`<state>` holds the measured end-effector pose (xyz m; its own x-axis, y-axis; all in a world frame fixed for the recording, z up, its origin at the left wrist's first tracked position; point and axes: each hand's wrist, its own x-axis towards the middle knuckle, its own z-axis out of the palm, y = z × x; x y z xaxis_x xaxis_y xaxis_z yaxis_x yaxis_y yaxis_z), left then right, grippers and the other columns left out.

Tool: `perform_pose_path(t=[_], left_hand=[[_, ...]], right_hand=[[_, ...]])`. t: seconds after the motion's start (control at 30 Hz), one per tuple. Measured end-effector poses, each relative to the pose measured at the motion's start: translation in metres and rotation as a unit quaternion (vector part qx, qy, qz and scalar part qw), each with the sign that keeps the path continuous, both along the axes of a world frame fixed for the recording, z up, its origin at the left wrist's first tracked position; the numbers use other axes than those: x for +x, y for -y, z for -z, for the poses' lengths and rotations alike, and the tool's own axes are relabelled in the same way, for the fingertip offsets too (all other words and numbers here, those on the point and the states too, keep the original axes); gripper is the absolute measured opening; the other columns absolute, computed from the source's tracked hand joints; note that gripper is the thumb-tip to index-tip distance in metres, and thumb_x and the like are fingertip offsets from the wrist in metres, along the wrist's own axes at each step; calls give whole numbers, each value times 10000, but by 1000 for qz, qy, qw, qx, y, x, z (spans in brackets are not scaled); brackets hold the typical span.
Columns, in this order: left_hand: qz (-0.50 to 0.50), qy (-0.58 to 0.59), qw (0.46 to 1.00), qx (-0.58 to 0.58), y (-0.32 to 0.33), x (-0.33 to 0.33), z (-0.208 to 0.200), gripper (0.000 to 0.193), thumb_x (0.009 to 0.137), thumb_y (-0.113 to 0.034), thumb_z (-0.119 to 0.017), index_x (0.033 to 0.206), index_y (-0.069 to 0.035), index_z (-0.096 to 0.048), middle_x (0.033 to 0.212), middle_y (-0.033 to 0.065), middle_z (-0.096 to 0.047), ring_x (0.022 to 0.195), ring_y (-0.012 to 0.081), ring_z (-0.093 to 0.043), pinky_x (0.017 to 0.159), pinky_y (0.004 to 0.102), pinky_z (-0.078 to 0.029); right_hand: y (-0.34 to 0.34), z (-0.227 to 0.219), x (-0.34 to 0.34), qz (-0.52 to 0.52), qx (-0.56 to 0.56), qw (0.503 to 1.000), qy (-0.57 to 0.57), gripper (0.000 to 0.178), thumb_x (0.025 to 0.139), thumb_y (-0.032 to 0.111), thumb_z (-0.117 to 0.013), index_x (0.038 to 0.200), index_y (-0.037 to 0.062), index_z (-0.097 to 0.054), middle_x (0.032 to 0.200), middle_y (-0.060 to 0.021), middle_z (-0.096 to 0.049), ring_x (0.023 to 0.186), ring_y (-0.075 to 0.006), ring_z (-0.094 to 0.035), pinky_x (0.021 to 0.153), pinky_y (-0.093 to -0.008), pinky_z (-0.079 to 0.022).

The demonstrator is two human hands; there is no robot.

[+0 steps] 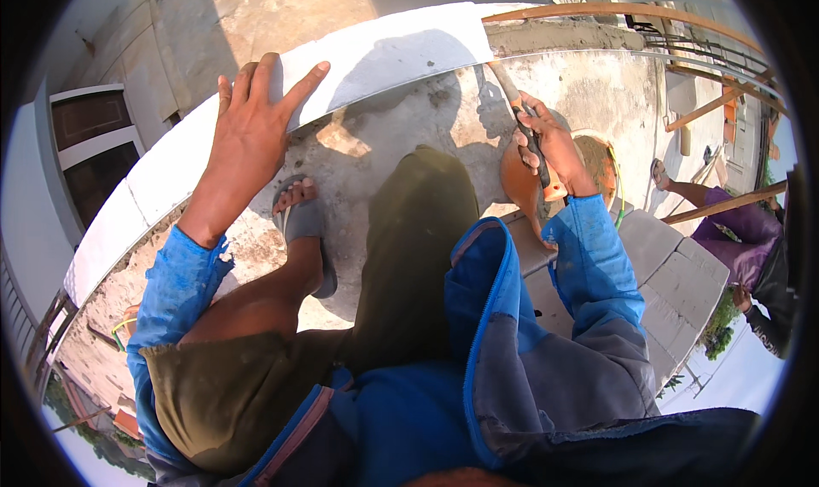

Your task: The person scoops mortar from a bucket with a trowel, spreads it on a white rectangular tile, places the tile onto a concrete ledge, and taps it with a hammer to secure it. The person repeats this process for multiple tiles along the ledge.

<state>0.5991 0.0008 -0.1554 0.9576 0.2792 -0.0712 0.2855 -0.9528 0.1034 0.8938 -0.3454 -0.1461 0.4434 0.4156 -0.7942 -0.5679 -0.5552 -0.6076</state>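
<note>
My left hand (250, 116) rests with fingers spread on a row of white blocks (401, 52), which bends across the far side. In my right hand (553, 142) is a hand tool with a black-and-orange handle (534, 146), the fingers wrapped round it. Its long, narrow grey-brown end (504, 79) points away from me, to the right end of the last white block. It is seen nearly edge-on, so its exact kind cannot be told. Below that hand stands an orange container (519, 180), partly hidden by the hand and sleeve.
A round bucket (607, 167) stands beside my right wrist, near pale stacked blocks (674, 291). Wooden strips (597, 10) and thin rods run along the far right. Another person (740, 240) is at the right edge. My sandalled foot (300, 214) is on the rough concrete floor (375, 137).
</note>
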Motion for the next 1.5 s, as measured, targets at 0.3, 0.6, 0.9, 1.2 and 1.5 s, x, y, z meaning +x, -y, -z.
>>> perform_pose_path(t=[0.3,0.6,0.9,1.2,1.5], left_hand=[[7,6,1000,-2,-2,-1,-1,1091,795,-5,-889,1665,-452,-405,1590,228,-467,1441,444,-501,1239,639,-405],[11,-2,1000,-12,-1,0,-7,1001,860,20,-808,1663,-431,-416,1566,247,-463,1432,452,-503,1206,681,-415],[19,6,1000,-7,-2,0,-6,1023,851,18,-815,1672,-428,-399,1563,244,-459,1428,458,-503,1203,679,-419],[14,-6,1000,1,-1,2,-10,1082,805,-35,-893,1673,-444,-393,1569,244,-476,1450,457,-494,1234,626,-414],[13,9,1000,-13,-2,-1,-6,994,860,11,-807,1659,-437,-422,1552,240,-483,1416,455,-511,1205,668,-419]], right_hand=[[7,12,-6,34,47,998,1,522,1105,182,-527,1611,180,-396,758,-47,-589,432,-148,-503,374,-312,-427],[-5,10,-8,44,30,999,13,507,1102,193,-543,1588,182,-398,769,-44,-586,432,-141,-502,371,-313,-423],[0,17,-6,42,78,996,-22,567,1102,195,-526,1638,178,-341,770,-47,-585,433,-154,-513,372,-330,-442],[-8,29,-25,105,73,992,18,526,1091,197,-547,1596,189,-400,792,-48,-587,436,-156,-509,371,-325,-413],[-23,53,-47,112,0,986,122,620,1079,137,-529,1653,125,-297,827,-64,-608,542,-157,-560,489,-326,-482]])
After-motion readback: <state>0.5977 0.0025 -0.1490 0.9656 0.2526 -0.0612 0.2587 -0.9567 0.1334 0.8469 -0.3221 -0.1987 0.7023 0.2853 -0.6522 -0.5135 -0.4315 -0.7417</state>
